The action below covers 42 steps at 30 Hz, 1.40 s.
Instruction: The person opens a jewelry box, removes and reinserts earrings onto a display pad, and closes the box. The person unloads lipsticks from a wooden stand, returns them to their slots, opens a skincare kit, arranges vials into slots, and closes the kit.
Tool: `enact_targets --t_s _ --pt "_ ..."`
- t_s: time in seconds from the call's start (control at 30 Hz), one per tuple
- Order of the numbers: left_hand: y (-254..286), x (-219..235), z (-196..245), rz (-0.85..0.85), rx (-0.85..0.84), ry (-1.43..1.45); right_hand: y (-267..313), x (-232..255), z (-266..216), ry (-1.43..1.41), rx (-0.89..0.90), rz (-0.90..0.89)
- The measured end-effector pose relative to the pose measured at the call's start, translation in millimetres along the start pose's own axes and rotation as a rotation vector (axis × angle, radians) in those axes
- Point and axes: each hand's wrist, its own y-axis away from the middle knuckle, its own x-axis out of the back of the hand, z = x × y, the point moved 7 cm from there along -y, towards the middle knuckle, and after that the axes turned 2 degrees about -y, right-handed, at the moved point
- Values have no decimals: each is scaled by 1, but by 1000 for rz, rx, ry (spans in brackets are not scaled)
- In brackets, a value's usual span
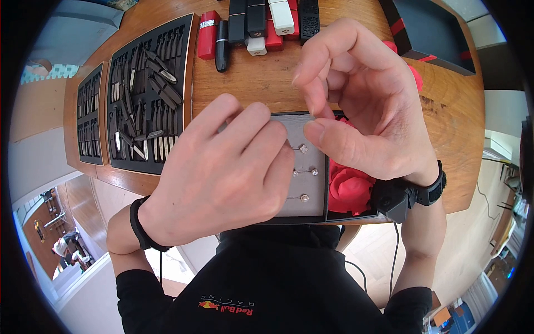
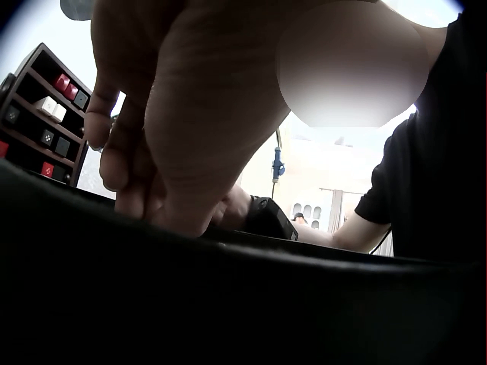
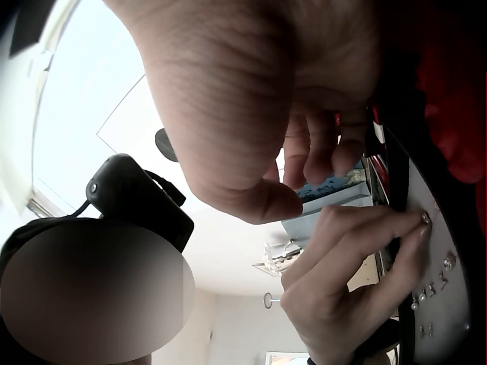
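My left hand (image 1: 222,161), seen from its back in the head view, is low over the grey pad (image 1: 307,212) of a black box. In the right wrist view, its thumb and index fingertip pinch a small shiny earring (image 3: 424,218) at the pad. Several small jewelled earrings (image 1: 304,197) sit on the pad in rows. My right hand (image 1: 367,100) is raised over the box's right side, palm inward, with loosely bent fingers and thumb apart and nothing visible between them. A red fabric flower (image 1: 350,189) fills the box's right compartment, partly hidden by this hand.
Wood-edged trays (image 1: 193,39) of slim dark-handled tools lie at the left. A red case (image 1: 208,36), a black tube (image 1: 222,50) and several red, black and white boxes (image 1: 281,16) line the back. An open black box (image 1: 428,33) with red ribbon lies at the back right.
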Motion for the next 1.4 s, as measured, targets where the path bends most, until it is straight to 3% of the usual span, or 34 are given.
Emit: enact_targets --t_s 0.47,1.07,1.13,1.27,1.33,1.4 --pt "0 5 -4 67 -64 78 -1 -1 1 26 12 -7" --pt "-4 4 -23 1 -92 262 -2 -4 3 63 33 -18" --pt "-5 -1 -29 -54 -27 331 -2 -3 1 26 126 55" --pt "-6 -3 -32 -72 1 386 -2 -1 -1 31 128 50" --pt "-7 -3 -31 -81 -1 369 -1 -2 1 60 31 -21" --pt "-8 -2 -30 -100 -2 354 -3 -4 2 52 83 16"
